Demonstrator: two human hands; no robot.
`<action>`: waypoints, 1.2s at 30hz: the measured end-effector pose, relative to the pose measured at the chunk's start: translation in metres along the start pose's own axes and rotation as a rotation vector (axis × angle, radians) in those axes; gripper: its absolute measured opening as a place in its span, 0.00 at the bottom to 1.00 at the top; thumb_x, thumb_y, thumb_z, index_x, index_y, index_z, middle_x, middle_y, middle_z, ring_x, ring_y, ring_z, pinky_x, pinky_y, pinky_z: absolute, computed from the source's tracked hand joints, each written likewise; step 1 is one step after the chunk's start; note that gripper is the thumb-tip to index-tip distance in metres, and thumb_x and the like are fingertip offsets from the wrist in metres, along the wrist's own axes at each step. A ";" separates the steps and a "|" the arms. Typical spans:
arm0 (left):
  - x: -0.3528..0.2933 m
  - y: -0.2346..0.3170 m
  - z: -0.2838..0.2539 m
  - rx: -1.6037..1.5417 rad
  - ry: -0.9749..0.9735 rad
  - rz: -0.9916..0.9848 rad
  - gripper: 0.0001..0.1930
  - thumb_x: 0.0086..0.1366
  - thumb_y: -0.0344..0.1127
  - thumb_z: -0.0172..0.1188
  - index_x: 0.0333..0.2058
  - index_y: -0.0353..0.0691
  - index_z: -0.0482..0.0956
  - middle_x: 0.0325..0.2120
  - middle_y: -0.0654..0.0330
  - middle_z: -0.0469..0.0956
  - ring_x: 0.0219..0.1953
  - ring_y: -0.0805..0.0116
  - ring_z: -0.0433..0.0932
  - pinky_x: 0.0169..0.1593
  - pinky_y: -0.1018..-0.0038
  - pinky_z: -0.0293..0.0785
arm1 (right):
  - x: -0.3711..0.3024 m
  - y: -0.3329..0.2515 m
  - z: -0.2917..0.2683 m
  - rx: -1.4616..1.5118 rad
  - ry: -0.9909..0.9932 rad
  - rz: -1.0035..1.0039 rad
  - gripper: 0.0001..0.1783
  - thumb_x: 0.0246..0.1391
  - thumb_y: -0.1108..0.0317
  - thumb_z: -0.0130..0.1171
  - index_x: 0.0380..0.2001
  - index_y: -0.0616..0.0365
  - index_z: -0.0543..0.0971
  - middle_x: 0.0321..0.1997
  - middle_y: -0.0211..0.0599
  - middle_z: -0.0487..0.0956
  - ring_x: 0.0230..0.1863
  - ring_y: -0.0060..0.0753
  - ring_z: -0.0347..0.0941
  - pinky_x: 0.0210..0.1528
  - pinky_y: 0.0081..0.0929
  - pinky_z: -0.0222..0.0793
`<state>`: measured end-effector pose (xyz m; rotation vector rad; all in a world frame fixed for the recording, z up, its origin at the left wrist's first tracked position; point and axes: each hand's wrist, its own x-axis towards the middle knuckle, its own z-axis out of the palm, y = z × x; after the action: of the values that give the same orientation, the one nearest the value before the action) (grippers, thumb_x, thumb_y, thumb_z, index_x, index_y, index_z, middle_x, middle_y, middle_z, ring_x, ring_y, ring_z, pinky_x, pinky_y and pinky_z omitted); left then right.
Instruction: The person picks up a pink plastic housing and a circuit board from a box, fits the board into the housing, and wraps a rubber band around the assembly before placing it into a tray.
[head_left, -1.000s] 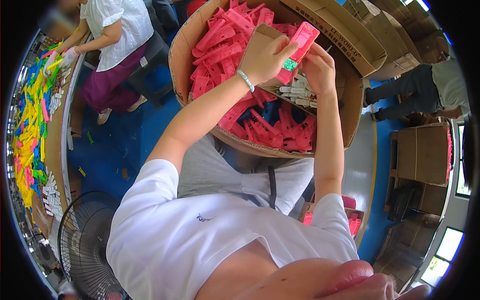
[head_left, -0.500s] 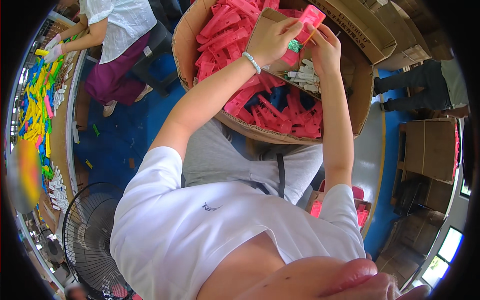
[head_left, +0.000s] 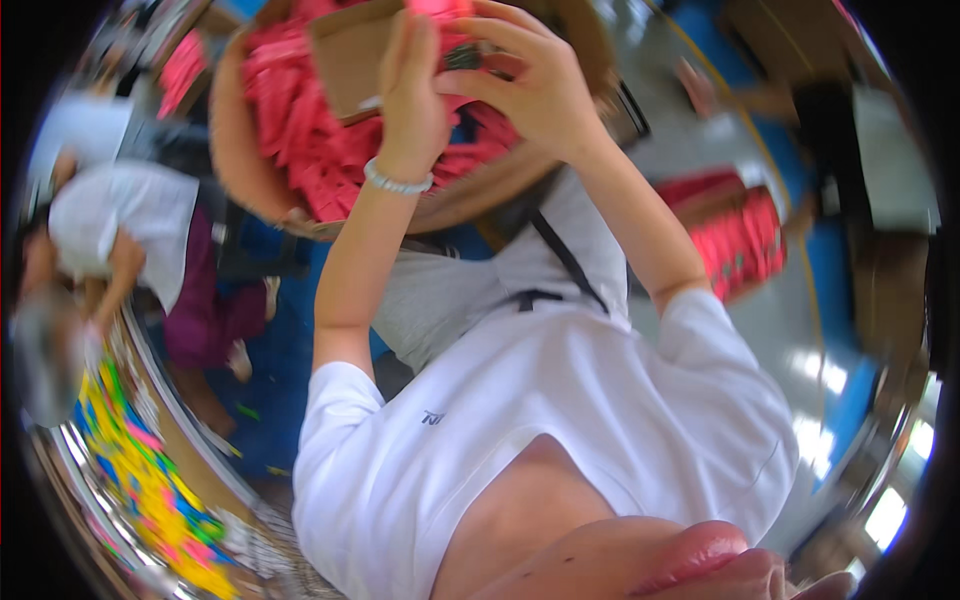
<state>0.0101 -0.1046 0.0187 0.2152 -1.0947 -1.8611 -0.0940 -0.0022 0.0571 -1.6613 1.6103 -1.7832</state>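
A pink plastic casing (head_left: 440,8) is between my two hands at the upper edge of the picture, partly cut off. My left hand (head_left: 412,105), with a pale beaded bracelet at its wrist, grips it from the left with the fingers pointing up. From the right, my right hand (head_left: 535,85) curls its thumb and fingers round it. A dark green bit, perhaps a circuit board (head_left: 462,56), shows between the hands. Below them are many pink plastic casings (head_left: 295,120) in a big round-sided carton (head_left: 232,130), where a small cardboard box (head_left: 345,60) also sits.
To the right stands a carton of pink parts (head_left: 740,245). A co-worker in a white top (head_left: 130,225) is at the left, by a table with yellow, green and blue plastic parts (head_left: 150,480). Another person in dark trousers (head_left: 830,140) stands at the far right, blurred.
My view has swung, so the carton and my hands appear further left and higher. Both hands stay on the pink casing, with my right hand now turned sideways. The carton at the right shows more fully.
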 end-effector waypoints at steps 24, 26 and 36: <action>-0.073 -0.013 -0.017 0.326 -0.102 -0.185 0.11 0.66 0.24 0.49 0.43 0.29 0.78 0.33 0.55 0.79 0.34 0.67 0.79 0.39 0.75 0.76 | -0.434 0.111 -0.336 -0.695 0.033 1.035 0.22 0.40 0.78 0.67 0.43 0.66 0.79 0.37 0.38 0.82 0.35 0.28 0.76 0.40 0.26 0.72; -0.040 0.002 -0.043 0.563 -0.115 -0.116 0.12 0.66 0.25 0.49 0.44 0.30 0.79 0.33 0.56 0.80 0.32 0.69 0.79 0.37 0.76 0.75 | -0.429 0.110 -0.341 -0.656 -0.004 1.051 0.21 0.42 0.75 0.68 0.43 0.68 0.79 0.37 0.37 0.82 0.35 0.27 0.76 0.40 0.24 0.72; 0.034 -0.053 -0.155 2.033 -1.288 -0.721 0.25 0.59 0.35 0.55 0.58 0.44 0.72 0.47 0.45 0.78 0.51 0.48 0.76 0.54 0.57 0.71 | -0.382 0.092 -0.360 -0.717 0.089 1.009 0.17 0.53 0.68 0.64 0.44 0.67 0.80 0.40 0.39 0.82 0.41 0.28 0.78 0.42 0.24 0.73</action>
<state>0.0438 -0.2145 -0.1025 0.5688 -3.8009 -0.2532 -0.3004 0.4455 -0.1457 -0.6061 2.6275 -0.8014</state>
